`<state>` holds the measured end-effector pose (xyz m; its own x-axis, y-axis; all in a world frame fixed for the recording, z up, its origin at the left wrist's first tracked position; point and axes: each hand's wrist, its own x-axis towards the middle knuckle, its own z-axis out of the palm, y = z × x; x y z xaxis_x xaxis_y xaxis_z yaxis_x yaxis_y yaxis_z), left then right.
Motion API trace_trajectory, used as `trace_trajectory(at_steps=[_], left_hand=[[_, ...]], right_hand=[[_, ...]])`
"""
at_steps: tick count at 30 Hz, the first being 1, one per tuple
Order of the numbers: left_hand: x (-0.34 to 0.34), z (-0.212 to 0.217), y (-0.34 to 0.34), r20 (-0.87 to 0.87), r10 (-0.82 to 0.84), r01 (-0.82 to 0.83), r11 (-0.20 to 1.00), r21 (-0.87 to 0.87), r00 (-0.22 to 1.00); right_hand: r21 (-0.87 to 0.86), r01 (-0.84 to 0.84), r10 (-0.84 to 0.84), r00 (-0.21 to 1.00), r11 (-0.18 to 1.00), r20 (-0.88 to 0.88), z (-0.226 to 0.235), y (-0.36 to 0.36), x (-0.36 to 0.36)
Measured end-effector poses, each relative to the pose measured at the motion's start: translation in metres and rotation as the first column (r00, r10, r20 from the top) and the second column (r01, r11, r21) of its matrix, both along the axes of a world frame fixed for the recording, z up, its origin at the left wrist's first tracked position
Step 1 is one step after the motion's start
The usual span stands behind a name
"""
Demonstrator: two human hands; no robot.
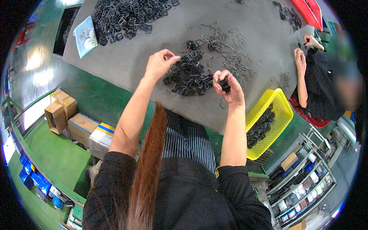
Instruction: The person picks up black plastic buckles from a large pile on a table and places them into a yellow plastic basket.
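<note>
My left hand [160,65] hovers at the left edge of a small heap of black plastic buckles [188,76]. Its thumb and fingertips are pinched together; whatever may be between them is too small to make out. On the heap's right side my right hand [231,90] has its fingers curled round a small black buckle [224,83], partly hidden by the fingers. Beyond both hands, thin curved dark scraps [234,42] lie scattered over the grey table [168,34].
A far larger pile of black buckles [122,17] covers the table's back left, beside a light-blue bag [85,36]. Right of me stands a yellow basket [283,111] holding black pieces. A co-worker [318,84] sits at the right edge, near a red tray [309,13]. Cardboard boxes [82,126] stand left.
</note>
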<state>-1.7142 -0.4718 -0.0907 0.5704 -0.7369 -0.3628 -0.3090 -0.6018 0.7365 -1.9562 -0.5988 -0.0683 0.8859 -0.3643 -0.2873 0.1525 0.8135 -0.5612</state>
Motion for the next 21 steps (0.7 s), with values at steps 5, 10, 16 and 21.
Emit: trace_trajectory(at_steps=[5, 10, 16, 21], left_hand=[[-0.045, -0.015, -0.004, 0.290, -0.178, 0.159, 0.983, 0.088, 0.940], [-0.036, -0.006, -0.015, 0.323, -0.119, 0.104, 0.993, 0.064, 0.939], [-0.001, 0.015, -0.016, -0.333, -0.050, 0.063, 0.998, 0.029, 0.942], [-0.007, 0.012, -0.008, -0.335, -0.025, 0.028, 1.000, 0.005, 0.942]], right_hand=[[0.087, 0.035, -0.035, 0.999, 0.996, -0.006, -0.014, -0.002, 0.007], [-0.089, 0.107, -0.125, 0.966, 0.990, -0.227, -0.013, 0.001, 0.009], [-0.465, -0.252, -0.127, 0.757, 0.849, -0.641, -0.013, 0.008, -0.005], [-0.317, -0.199, -0.047, 0.778, 0.927, -0.626, -0.001, 0.009, -0.013]])
